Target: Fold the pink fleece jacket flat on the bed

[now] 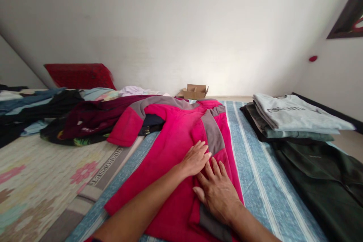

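A bright pink fleece jacket (172,140) with grey panels lies spread on a blue striped bed cover (255,166). My left hand (195,159) rests flat on the jacket's middle, fingers stretched toward the grey panel. My right hand (218,191) lies flat just below and to the right of it, fingers spread on the pink cloth near the jacket's right edge. The fingertips of both hands nearly touch. Neither hand holds anything.
A heap of dark and maroon clothes (70,117) lies at the left. Folded grey shirts (289,119) are stacked at the right, above a dark green garment (320,181). A small cardboard box (194,91) and a red pillow (79,75) stand by the wall.
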Tool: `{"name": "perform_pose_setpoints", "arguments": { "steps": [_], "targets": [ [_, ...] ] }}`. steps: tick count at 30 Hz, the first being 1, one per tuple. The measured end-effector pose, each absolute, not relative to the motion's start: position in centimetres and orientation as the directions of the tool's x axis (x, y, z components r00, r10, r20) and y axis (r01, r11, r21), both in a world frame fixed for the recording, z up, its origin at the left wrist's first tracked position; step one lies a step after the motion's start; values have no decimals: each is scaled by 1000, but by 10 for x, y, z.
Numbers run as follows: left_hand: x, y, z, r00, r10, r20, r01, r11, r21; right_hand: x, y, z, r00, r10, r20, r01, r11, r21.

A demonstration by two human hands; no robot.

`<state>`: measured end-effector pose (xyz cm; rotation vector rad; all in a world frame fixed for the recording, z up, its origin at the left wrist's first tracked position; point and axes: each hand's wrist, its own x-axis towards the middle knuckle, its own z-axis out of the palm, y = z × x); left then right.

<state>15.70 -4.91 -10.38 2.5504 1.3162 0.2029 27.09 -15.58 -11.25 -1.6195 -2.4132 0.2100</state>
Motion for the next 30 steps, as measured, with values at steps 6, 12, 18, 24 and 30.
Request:
{"name": "perform_pose_setpoints", "arguments": {
  "steps": [6, 12, 18, 24, 30],
  "targets": [
    [139, -66, -115, 570, 822, -17, 781, -535, 322, 270, -160, -118, -355, 919, 173, 900, 386, -202],
    [133, -69, -128, 533, 842, 86, 785, -530, 322, 273, -163, -121, -348, 904, 249, 903, 394, -172],
    [131, -70, -130, 538, 832, 136, 770, -550, 324, 275, -163, -125, -387, 870, 306, 899, 429, -84],
    [132, -71, -130, 543, 822, 172, 758, -568, 319, 278, -162, -130, -426, 822, 378, 889, 458, 4],
    [133, -71, -134, 543, 807, 232, 744, -591, 312, 279, -162, -131, -429, 810, 401, 888, 458, 25]
  ]
}}
